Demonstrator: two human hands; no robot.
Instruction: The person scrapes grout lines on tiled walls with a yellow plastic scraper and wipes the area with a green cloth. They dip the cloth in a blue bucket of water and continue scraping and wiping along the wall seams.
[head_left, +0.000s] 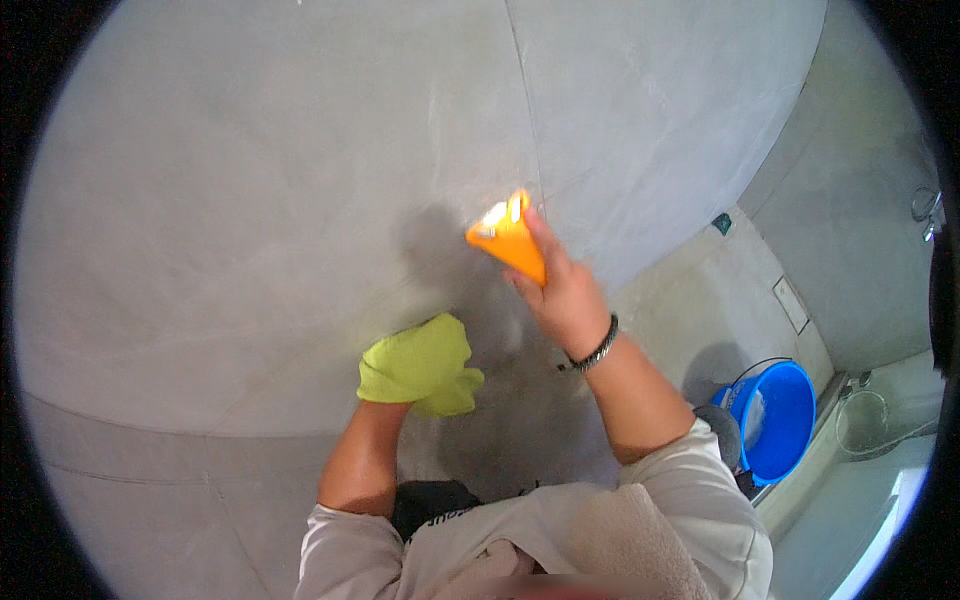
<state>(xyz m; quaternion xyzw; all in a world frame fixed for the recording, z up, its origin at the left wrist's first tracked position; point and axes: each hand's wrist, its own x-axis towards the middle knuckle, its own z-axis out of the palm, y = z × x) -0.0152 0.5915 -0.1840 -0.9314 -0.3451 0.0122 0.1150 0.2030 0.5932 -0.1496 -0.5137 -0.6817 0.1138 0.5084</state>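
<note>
My right hand (566, 292) grips an orange hand-held light (510, 236), its lit end turned toward the grey tiled wall (300, 187). A dark bracelet is on that wrist. A yellow-green cloth (416, 364) covers my left hand (409, 375) and lies against or very near the wall, lower and to the left of the light. The cloth hides the fingers, and one end of it hangs loose. A shadow falls on the wall between the two hands.
A blue bucket (799, 427) stands on the floor at the right, beside a low ledge. A small dark green object (722, 223) lies near the far corner. A rectangular drain cover (791, 304) is by the right wall, and a coiled hose (862, 424) is at the far right.
</note>
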